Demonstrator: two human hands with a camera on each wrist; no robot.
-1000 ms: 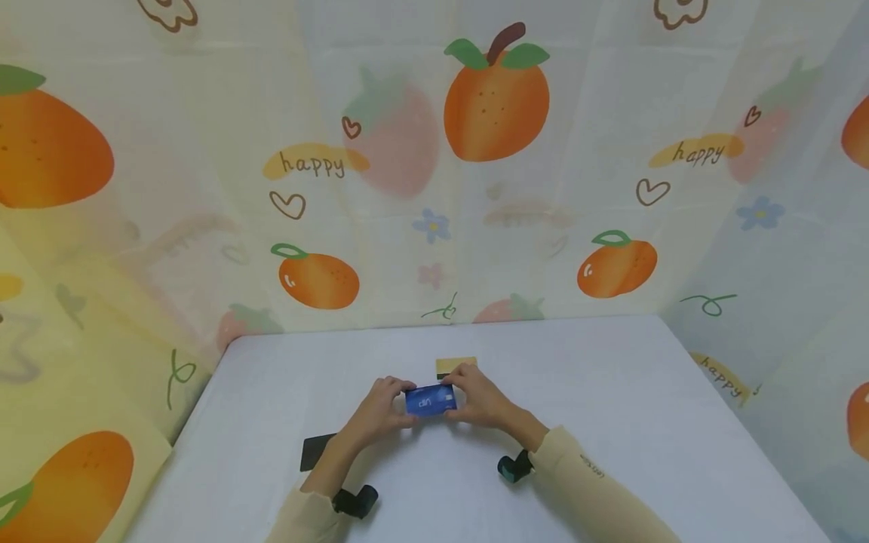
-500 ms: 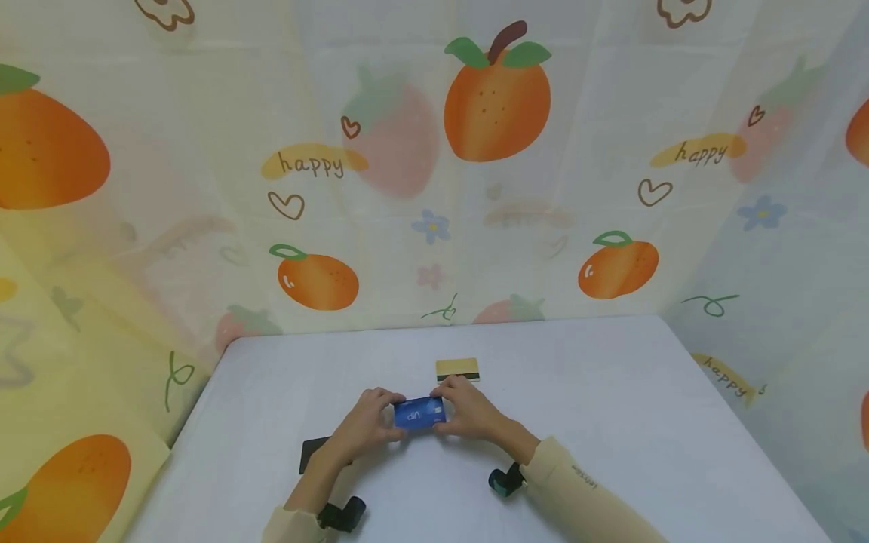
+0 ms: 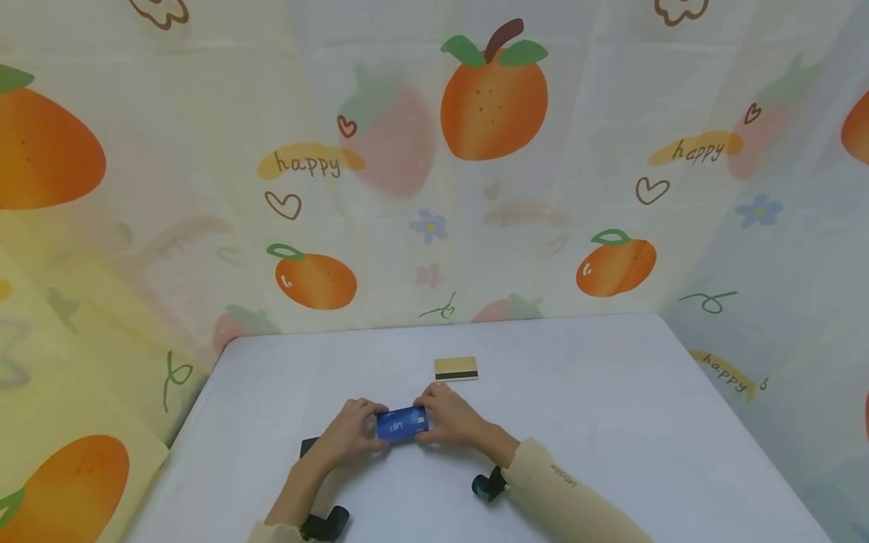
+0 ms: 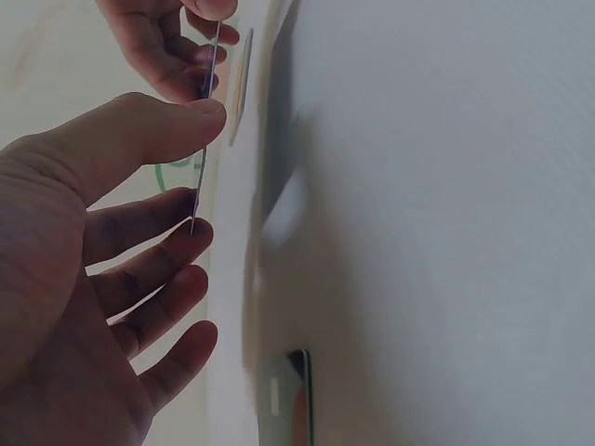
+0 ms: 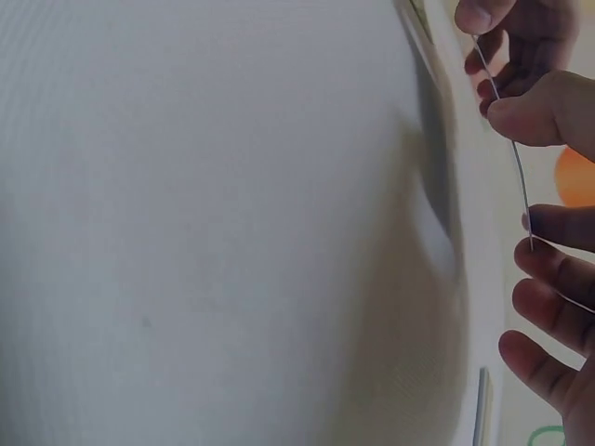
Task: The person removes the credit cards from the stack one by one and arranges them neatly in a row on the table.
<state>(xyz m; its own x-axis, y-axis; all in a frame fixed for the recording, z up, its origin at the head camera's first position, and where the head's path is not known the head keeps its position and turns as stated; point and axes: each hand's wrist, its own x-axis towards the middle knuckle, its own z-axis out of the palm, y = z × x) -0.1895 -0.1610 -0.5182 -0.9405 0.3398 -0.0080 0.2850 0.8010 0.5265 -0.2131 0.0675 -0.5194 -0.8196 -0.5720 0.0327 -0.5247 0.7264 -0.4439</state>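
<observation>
A blue card with "VIP" lettering and a small chip is held above the table between both hands. My left hand pinches its left end between thumb and fingers, and my right hand pinches the right end the same way. Seen edge-on in the left wrist view, the card is a thin line between the thumb and the fingertips. The right wrist view also shows the thin card spanning the two hands, slightly bowed.
A gold card with a dark stripe lies on the white table beyond the hands. Mostly hidden behind the left hand is a black card. A fruit-patterned cloth hangs at the table's back and sides.
Both hands have moved left and nearer to the person, carrying the blue card with them. The gold card is now fully uncovered, while the left forearm hides more of the black card.
</observation>
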